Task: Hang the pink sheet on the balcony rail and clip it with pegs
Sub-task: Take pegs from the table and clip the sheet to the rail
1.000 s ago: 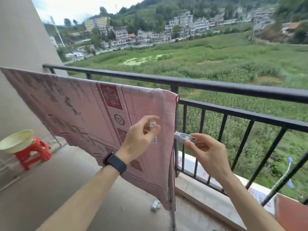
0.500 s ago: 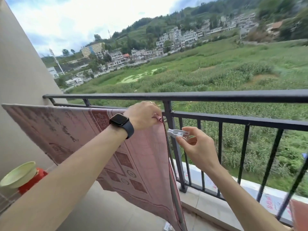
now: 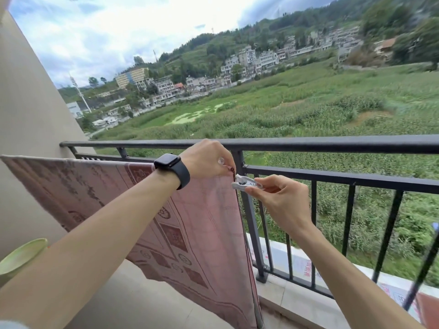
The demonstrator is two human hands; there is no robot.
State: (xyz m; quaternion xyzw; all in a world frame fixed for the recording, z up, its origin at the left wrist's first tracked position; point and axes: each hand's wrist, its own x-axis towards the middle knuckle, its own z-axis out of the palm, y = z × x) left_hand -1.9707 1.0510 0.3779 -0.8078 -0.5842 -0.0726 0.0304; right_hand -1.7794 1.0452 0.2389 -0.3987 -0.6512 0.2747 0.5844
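My right grip is closed on the white peg, thumb and forefinger pinching its tail end, with the mouth pointing left at the edge of the pink sheet. The mouth touches or nearly touches the cloth; I cannot tell whether it has bitten yet. Just above it, my left grip is curled round the sheet's top right corner, pinching it up against the dark post, right where the lower bar of the balcony rail joins. A small clear bit shows at those fingers; it may be a second peg, but I can't say.

From that corner the sheet runs away to the left and hangs down flat, patterned side toward me. What carries its far left end is out of my view. A watch sits on the left wrist, and a green bowl shows low on the left.

So I judge we are at the clipping step, with the hanging itself done at this end. The next move calls for squeezing the peg wide, sliding it over both cloth and bar at the corner, then letting the spring close while the left grip holds the corner taut. The bar looks thick for the peg, so it may only take the cloth.
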